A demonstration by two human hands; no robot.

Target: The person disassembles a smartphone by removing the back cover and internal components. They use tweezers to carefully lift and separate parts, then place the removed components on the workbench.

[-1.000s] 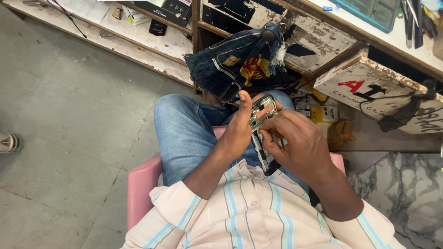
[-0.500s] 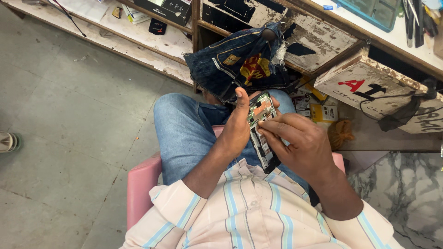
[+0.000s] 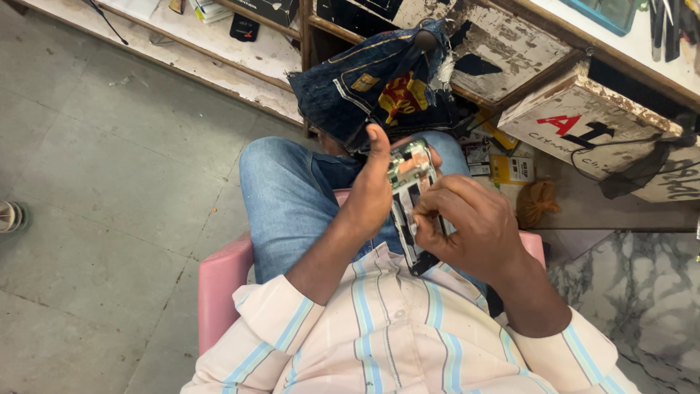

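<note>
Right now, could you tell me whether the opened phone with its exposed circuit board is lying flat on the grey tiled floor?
No, the opened phone is held above the lap between the left hand and right hand.

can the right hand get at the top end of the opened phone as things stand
Probably yes. The right hand already rests on the middle of the opened phone, and its top end lies bare; only the left hand, gripping the left edge, sits near.
</note>
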